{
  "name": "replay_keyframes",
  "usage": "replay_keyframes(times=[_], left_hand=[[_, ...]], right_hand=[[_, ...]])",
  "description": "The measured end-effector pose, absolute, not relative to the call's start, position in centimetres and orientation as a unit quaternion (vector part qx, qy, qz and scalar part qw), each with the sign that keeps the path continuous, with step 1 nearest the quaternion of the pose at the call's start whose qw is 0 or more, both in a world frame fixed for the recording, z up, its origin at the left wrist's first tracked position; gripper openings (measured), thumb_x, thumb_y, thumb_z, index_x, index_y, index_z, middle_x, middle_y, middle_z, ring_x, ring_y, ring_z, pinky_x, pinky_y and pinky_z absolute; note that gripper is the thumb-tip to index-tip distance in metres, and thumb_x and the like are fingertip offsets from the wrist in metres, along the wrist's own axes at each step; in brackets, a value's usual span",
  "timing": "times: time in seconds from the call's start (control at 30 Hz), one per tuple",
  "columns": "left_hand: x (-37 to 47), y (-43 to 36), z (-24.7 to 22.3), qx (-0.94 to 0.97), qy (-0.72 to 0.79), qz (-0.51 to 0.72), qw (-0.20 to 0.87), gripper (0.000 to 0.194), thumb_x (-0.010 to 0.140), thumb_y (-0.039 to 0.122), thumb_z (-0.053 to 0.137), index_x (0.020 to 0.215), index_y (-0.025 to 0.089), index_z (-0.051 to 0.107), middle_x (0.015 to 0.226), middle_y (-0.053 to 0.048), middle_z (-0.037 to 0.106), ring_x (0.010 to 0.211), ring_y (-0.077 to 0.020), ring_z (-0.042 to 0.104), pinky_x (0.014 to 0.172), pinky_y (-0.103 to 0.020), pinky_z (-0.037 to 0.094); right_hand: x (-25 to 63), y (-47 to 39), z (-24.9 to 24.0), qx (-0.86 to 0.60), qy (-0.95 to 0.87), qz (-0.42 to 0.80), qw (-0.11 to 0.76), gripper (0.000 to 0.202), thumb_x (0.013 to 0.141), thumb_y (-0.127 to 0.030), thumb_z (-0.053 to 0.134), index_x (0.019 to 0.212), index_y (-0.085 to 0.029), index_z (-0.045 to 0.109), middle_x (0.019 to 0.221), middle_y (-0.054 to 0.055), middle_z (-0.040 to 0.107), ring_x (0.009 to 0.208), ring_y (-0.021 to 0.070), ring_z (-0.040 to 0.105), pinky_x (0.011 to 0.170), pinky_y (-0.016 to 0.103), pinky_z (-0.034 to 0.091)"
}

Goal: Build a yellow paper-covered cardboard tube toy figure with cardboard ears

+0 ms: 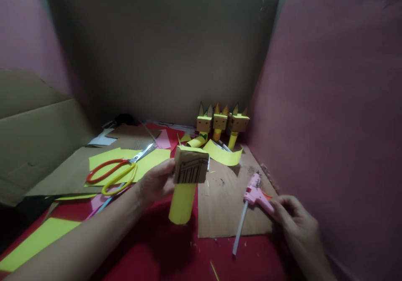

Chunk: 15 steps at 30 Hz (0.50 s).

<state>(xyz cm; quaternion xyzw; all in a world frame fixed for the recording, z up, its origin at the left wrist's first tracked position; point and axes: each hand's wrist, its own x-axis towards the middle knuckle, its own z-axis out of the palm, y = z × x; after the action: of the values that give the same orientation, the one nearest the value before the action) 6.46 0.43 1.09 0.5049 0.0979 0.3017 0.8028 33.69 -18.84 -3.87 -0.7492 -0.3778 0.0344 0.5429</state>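
Note:
My left hand [158,179] is closed on the side of a cardboard figure [192,168]. Its box-shaped head carries black marker lines on the side toward me, and a yellow paper tube [181,203] forms the body below. The figure is held above the red table, slightly tilted. At the right, my right hand [297,218] pinches the handle end of a pink hot glue gun [253,193]. The gun lies over a cardboard sheet, with a clear glue stick [240,230] poking out of its back.
Scissors [132,161] with red and yellow handles lie on yellow paper [160,157] at left. Three eared cardboard figures [220,122] stand at the back. A curled yellow strip [224,155] rests on the cardboard sheet [216,218]. A pink wall [339,105] rises at right.

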Motion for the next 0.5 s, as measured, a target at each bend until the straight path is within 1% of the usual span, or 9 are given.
replay_keyframes(times=[0.07,0.17,0.27,0.4,0.5], left_hand=[[6.9,0.7,0.1,0.474,0.08,0.301,0.824,0.048,0.075,0.054,0.075,0.11,0.021,0.075,0.102,-0.008,0.079,0.094,-0.0243,0.072,0.083,-0.036,0.057],[7.5,0.6,-0.8,0.436,0.047,0.283,0.853,0.053,0.076,0.05,0.076,0.118,0.018,0.072,0.109,-0.01,0.078,0.096,-0.0244,0.073,0.086,-0.037,0.058],[7.7,0.6,-1.4,0.41,0.011,0.249,0.877,0.053,0.078,0.045,0.078,0.121,0.015,0.07,0.113,-0.011,0.077,0.099,-0.0241,0.073,0.089,-0.037,0.058],[7.8,0.9,-2.2,0.398,-0.008,0.216,0.892,0.05,0.079,0.042,0.079,0.118,0.011,0.072,0.109,-0.012,0.079,0.101,-0.025,0.073,0.091,-0.036,0.058],[7.6,1.1,-2.7,0.393,-0.013,0.213,0.894,0.049,0.082,0.04,0.077,0.121,0.011,0.071,0.116,-0.013,0.077,0.104,-0.0258,0.073,0.092,-0.036,0.058]], right_hand=[[34.1,-18.8,-3.9,-0.754,-0.407,-0.014,0.516,0.028,0.079,-0.046,0.063,0.065,-0.023,0.062,0.053,-0.003,0.052,0.049,0.0149,0.049,0.051,0.026,0.04],[34.3,-18.9,-4.0,-0.756,-0.424,-0.047,0.497,0.026,0.081,-0.044,0.062,0.066,-0.023,0.061,0.055,-0.003,0.052,0.05,0.0152,0.048,0.053,0.027,0.04],[34.4,-18.7,-4.1,-0.756,-0.433,-0.043,0.489,0.032,0.081,-0.049,0.063,0.063,-0.023,0.057,0.054,-0.003,0.051,0.049,0.0155,0.047,0.052,0.027,0.04],[34.4,-18.3,-4.4,-0.756,-0.445,-0.055,0.478,0.043,0.079,-0.061,0.064,0.059,-0.024,0.053,0.052,-0.003,0.049,0.047,0.0152,0.045,0.048,0.027,0.039],[34.4,-18.2,-4.6,-0.76,-0.454,-0.074,0.459,0.045,0.082,-0.061,0.064,0.06,-0.024,0.05,0.053,-0.003,0.049,0.046,0.0149,0.045,0.046,0.027,0.038]])
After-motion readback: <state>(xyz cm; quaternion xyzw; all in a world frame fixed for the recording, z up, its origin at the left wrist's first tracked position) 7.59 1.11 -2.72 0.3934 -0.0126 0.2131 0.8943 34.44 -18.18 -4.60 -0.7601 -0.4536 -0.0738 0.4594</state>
